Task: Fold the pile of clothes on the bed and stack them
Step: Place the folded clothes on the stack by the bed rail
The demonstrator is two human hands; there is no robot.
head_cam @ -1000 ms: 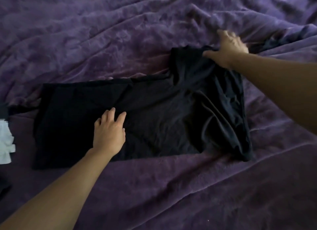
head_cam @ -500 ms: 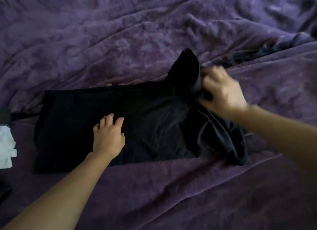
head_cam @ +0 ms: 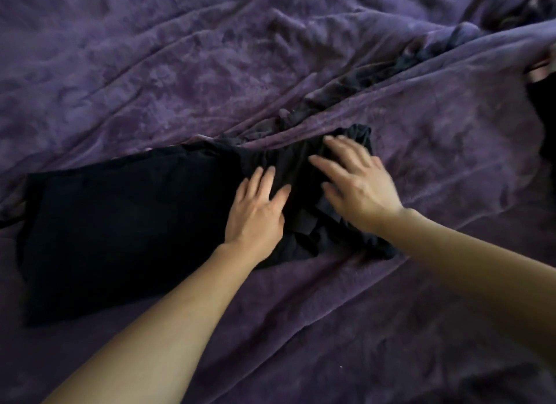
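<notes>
Left hand (head_cam: 255, 211) and right hand (head_cam: 358, 186) press flat, fingers spread, on the shirt (head_cam: 120, 229) at mid-frame, whose bunched right end could set crooked if smoothed without straightening the layers.

The left grip (head_cam: 255, 215) and right grip (head_cam: 359, 191) are shown bare; left forearm (head_cam: 168, 322) and right forearm (head_cam: 481, 271) are seen uncovered throughout.

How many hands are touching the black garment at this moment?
2. The left hand lies flat near the middle of the black garment. The right hand presses on its bunched right end. No other hand is in view.
</notes>
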